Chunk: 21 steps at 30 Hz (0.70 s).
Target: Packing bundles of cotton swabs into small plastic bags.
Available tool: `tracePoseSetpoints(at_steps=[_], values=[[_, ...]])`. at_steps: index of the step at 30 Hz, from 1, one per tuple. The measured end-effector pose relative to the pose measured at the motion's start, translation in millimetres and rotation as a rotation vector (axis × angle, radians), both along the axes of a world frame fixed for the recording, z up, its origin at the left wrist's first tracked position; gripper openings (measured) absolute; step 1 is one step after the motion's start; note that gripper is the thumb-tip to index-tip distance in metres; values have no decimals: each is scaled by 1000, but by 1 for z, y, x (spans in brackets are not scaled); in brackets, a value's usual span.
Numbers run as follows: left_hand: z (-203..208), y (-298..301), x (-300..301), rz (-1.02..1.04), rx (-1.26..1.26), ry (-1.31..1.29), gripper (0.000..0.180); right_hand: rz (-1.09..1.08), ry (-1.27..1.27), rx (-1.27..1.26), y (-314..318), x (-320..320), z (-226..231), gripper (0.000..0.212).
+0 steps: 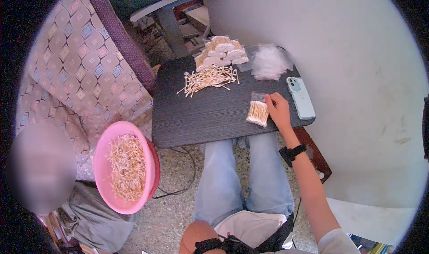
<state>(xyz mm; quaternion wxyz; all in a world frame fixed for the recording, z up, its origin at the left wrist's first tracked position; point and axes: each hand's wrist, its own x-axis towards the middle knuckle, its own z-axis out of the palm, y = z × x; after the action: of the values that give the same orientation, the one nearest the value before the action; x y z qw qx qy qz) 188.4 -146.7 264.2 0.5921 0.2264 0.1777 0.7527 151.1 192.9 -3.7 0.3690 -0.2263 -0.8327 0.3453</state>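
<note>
The right hand [279,109] has its grip pinched on the far right corner of a small clear bag [258,109] at the near right of the desk [192,124], probably to steady it without crushing it; the left hand is out of view. Loose swabs [210,79] lie farther left, seemingly within easy reach. The bag looks full, its wooden-stemmed, white-tipped cotton swabs [257,114] side by side.

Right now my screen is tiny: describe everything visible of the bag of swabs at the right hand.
The bag of swabs looks like clear plastic, its upper part unfilled. Inside, pale sticks with white tips line up side by side. It rests slightly slanted on the dark table. The right hand touches its upper right edge.
</note>
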Motion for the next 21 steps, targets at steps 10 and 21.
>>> tracePoseSetpoints(at_steps=[10,21], values=[[22,-1,18,-41,6,-249,70,14,-5,-3,-5,-1,2,24],[18,27,44,-204,123,-643,72,5,-1,-6,4,4,-6,21]])
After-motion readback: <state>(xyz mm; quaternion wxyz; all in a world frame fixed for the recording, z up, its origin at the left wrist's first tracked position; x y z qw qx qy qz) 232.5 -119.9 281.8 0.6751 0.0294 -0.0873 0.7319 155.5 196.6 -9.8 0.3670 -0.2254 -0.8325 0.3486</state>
